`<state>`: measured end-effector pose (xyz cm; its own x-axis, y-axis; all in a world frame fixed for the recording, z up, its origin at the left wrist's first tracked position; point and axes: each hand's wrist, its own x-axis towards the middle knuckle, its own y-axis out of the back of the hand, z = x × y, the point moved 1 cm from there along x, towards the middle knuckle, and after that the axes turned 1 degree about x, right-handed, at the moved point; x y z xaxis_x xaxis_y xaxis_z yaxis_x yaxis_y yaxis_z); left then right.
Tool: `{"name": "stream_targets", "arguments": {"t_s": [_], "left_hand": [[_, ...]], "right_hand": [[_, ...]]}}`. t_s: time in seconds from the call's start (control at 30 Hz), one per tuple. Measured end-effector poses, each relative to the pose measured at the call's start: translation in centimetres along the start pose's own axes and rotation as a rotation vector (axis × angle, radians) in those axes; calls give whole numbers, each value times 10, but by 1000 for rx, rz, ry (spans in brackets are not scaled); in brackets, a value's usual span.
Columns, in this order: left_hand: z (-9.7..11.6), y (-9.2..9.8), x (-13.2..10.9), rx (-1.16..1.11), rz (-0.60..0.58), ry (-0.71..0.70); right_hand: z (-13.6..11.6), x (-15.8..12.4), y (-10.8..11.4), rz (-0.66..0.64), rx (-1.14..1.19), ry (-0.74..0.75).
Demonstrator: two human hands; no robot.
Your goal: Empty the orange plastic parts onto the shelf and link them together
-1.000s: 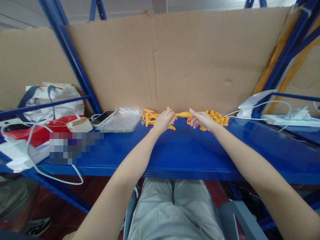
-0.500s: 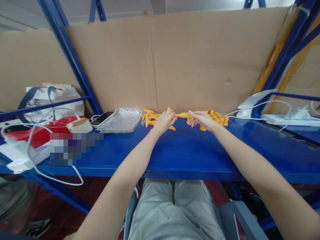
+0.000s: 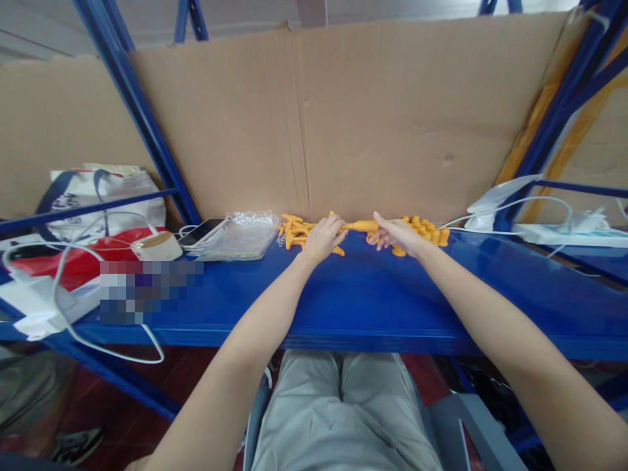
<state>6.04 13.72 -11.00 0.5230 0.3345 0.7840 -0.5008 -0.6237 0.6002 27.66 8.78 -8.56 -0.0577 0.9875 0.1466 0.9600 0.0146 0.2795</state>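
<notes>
A long yellow plastic object (image 3: 362, 226) lies across the back of the blue shelf, against the cardboard. Its left part has branching arms and its right part is a row of bumpy, ridged pieces. My left hand (image 3: 324, 237) is closed round the left part. My right hand (image 3: 392, 234) rests by the right part with its thumb raised and its fingers apart, touching the yellow piece. A small metal chain (image 3: 281, 241) lies at the left end.
The blue shelf (image 3: 373, 294) has a plastic-wrapped packet (image 3: 245, 239) and a phone (image 3: 203, 230) at left. Farther left are a white adapter (image 3: 157, 246), cables, a red item and a cloth bag (image 3: 118, 203). A power strip (image 3: 569, 235) lies at right.
My right thumb has lifted away from the yellow object and the fingers of that hand have opened a little. My left hand has stayed in place.
</notes>
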Motion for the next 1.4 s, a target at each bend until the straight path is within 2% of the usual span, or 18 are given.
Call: {"name": "stream_targets", "arguments": {"t_s": [0.23,0.53,0.7,0.8,0.87,0.93,1.0,1.07,1.2,1.4], "left_hand": [[-3,0,-1,2,22,15],[-2,2,-1,13,-27,35],[1,3,-1,-56,-50,37],[3,4,-1,-101,-52,55],[4,4,-2,-116,-67,77],[2,4,-3,-118,-106,95],[1,2,-4,-102,-174,108],[-1,-2,-6,-71,-264,112],[-5,-11,-10,-17,-414,95],[-9,-18,-14,-1,-482,80]], "right_hand": [[-1,-1,1,-28,99,91],[-2,-1,-1,3,133,58],[0,2,-3,4,267,24],[4,8,-1,42,371,37],[10,14,3,109,357,88],[19,21,7,225,238,190],[27,26,11,350,8,324],[34,30,13,390,-278,452],[42,32,7,342,-731,575],[44,25,-14,239,-1154,486]]}}
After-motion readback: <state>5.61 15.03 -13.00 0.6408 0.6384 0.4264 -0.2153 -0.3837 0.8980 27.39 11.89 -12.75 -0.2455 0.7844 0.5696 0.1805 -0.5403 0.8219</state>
